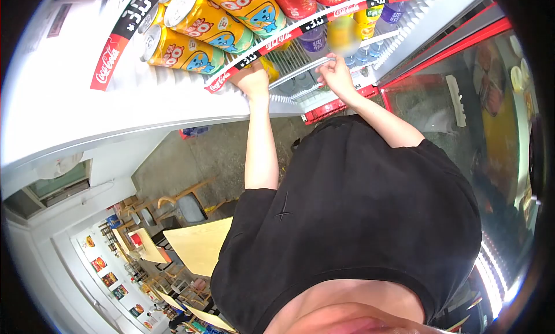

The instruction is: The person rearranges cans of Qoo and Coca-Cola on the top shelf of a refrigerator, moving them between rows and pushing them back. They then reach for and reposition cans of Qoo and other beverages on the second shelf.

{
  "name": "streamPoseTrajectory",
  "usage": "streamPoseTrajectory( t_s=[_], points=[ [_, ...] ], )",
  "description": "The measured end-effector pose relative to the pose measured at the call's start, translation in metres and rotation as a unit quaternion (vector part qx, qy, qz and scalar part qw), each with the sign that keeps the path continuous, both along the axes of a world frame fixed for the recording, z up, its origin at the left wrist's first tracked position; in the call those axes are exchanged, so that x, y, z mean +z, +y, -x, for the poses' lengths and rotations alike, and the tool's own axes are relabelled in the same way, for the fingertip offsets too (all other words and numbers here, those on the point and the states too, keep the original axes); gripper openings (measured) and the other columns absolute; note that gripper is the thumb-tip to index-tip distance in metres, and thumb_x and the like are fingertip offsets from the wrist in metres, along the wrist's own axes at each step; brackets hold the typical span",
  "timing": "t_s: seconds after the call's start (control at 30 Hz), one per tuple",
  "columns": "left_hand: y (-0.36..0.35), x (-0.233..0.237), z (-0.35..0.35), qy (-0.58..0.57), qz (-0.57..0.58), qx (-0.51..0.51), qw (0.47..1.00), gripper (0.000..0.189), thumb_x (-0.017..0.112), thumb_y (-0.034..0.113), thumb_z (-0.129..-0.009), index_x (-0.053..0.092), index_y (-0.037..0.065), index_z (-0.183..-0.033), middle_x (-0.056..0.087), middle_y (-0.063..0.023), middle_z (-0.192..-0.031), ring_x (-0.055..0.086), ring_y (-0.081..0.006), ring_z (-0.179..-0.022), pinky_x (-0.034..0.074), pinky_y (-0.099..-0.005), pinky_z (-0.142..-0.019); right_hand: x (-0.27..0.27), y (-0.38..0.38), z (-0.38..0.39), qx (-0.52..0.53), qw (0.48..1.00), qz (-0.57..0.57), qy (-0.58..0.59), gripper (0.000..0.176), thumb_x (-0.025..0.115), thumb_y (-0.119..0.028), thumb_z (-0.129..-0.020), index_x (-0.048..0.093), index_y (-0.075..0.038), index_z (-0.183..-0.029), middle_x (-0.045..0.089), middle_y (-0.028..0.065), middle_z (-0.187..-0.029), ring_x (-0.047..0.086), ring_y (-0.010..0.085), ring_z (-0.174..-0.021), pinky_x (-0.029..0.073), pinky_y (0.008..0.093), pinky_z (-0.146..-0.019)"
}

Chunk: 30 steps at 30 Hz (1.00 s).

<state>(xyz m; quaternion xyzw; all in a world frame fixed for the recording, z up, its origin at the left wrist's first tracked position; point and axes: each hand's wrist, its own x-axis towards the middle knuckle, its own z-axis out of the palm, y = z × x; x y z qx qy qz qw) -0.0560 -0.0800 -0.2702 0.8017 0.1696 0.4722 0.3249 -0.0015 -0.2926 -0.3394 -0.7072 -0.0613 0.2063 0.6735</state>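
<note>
Inside an open drinks cooler, my left hand reaches in beneath the red-and-black price strip. Its fingers are mostly hidden, beside a yellow item partly seen behind them. My right hand is closed, with its fingertips on the front rail of a lower wire shelf. Just beyond those fingertips is a blurred yellow bottle. Yellow cans lie on the upper shelf, with red cans beside them. Purple-labelled bottles stand lower down.
The cooler's white side wall is at the left, and its red-edged glass door stands open at the right. Behind are wooden tables, chairs and a person far off at the lower left.
</note>
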Motion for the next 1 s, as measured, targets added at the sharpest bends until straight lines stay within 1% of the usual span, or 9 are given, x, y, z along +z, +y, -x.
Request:
streamPoseTrajectory(
  t_s=[0.07, 0.1, 0.2, 0.3, 0.4, 0.5, 0.7, 0.8, 1.0],
  points=[
    [-0.001, 0.002, -0.001, -0.025, -0.004, 0.000, 1.000, 0.037, 0.067, -0.001, -0.087, 0.060, -0.011, -0.122, 0.063, -0.0281, -0.130, 0.061, -0.0376, -0.122, 0.044, -0.0456, -0.105, 0.003, 0.000, -0.002, -0.024, 0.998, -0.053, 0.029, 0.049, 0.053, 0.002, -0.097, 0.030, 0.007, -0.139, 0.071, 0.0199, -0.108, 0.073, 0.0216, -0.077, 0.058, 0.0283, -0.066],
    [0.000, 0.004, -0.001, -0.001, -0.053, 0.032, 0.998, 0.039, 0.067, -0.001, -0.088, 0.059, -0.011, -0.124, 0.062, -0.0286, -0.131, 0.059, -0.0383, -0.124, 0.043, -0.0462, -0.107, 0.005, 0.000, -0.001, -0.034, 0.995, -0.080, 0.045, 0.050, 0.052, 0.002, -0.097, 0.028, 0.007, -0.141, 0.071, 0.0215, -0.112, 0.075, 0.0236, -0.080, 0.059, 0.0288, -0.067],
    [-0.003, 0.007, 0.000, -0.023, -0.040, 0.011, 0.999, 0.041, 0.067, -0.001, -0.088, 0.057, -0.011, -0.127, 0.061, -0.0283, -0.131, 0.058, -0.0382, -0.126, 0.041, -0.0464, -0.109, 0.013, 0.000, 0.003, -0.040, 0.989, -0.128, 0.066, 0.062, 0.050, 0.003, -0.100, 0.016, 0.006, -0.150, 0.065, 0.0268, -0.126, 0.076, 0.0323, -0.092, 0.062, 0.0320, -0.073],
    [-0.005, 0.008, -0.001, -0.029, -0.080, 0.035, 0.996, 0.042, 0.066, -0.001, -0.089, 0.055, -0.011, -0.129, 0.061, -0.0289, -0.132, 0.057, -0.0368, -0.128, 0.038, -0.0466, -0.112, 0.013, 0.002, 0.003, -0.024, 0.975, -0.195, 0.101, 0.073, 0.050, 0.002, -0.101, 0.003, 0.003, -0.157, 0.059, 0.0300, -0.134, 0.075, 0.0371, -0.099, 0.064, 0.0353, -0.077],
    [-0.002, 0.008, -0.001, -0.030, -0.052, -0.006, 0.998, 0.041, 0.065, -0.003, -0.089, 0.055, -0.011, -0.128, 0.060, -0.0296, -0.132, 0.056, -0.0358, -0.129, 0.037, -0.0465, -0.113, 0.016, 0.003, 0.002, 0.009, 0.972, -0.209, 0.103, 0.080, 0.050, 0.001, -0.101, -0.005, -0.002, -0.160, 0.056, 0.0306, -0.138, 0.074, 0.0388, -0.100, 0.064, 0.0375, -0.079],
    [-0.006, 0.008, -0.003, -0.062, -0.036, -0.003, 0.997, 0.042, 0.064, -0.005, -0.089, 0.055, -0.011, -0.128, 0.061, -0.0291, -0.132, 0.057, -0.0350, -0.128, 0.039, -0.0454, -0.112, 0.019, 0.002, 0.000, 0.033, 0.967, -0.233, 0.100, 0.083, 0.050, 0.001, -0.101, -0.007, -0.005, -0.161, 0.054, 0.0301, -0.140, 0.074, 0.0392, -0.100, 0.064, 0.0383, -0.079],
    [0.001, 0.000, -0.001, -0.028, -0.039, 0.016, 0.999, 0.040, 0.065, -0.004, -0.089, 0.055, -0.011, -0.128, 0.063, -0.0253, -0.131, 0.060, -0.0331, -0.125, 0.043, -0.0426, -0.108, 0.023, 0.003, -0.002, 0.039, 0.959, -0.257, 0.109, 0.082, 0.052, -0.005, -0.101, -0.003, -0.007, -0.161, 0.058, 0.0266, -0.135, 0.072, 0.0386, -0.106, 0.064, 0.0402, -0.080],
    [-0.003, 0.004, 0.000, -0.038, 0.003, -0.015, 0.999, 0.039, 0.065, -0.003, -0.090, 0.056, -0.011, -0.127, 0.064, -0.0255, -0.131, 0.060, -0.0328, -0.126, 0.043, -0.0427, -0.108, 0.024, 0.004, -0.008, 0.066, 0.963, -0.247, 0.088, 0.083, 0.053, -0.006, -0.100, -0.002, -0.008, -0.162, 0.057, 0.0272, -0.137, 0.072, 0.0377, -0.107, 0.064, 0.0413, -0.081],
    [0.001, 0.000, -0.001, -0.045, -0.009, -0.018, 0.999, 0.040, 0.068, 0.000, -0.090, 0.056, -0.010, -0.128, 0.063, -0.0266, -0.129, 0.060, -0.0357, -0.125, 0.042, -0.0440, -0.109, 0.017, 0.013, -0.023, 0.067, 0.954, -0.269, 0.115, 0.085, 0.056, -0.006, -0.098, 0.001, -0.011, -0.162, 0.056, 0.0269, -0.142, 0.070, 0.0351, -0.108, 0.062, 0.0421, -0.085]
  ],
)
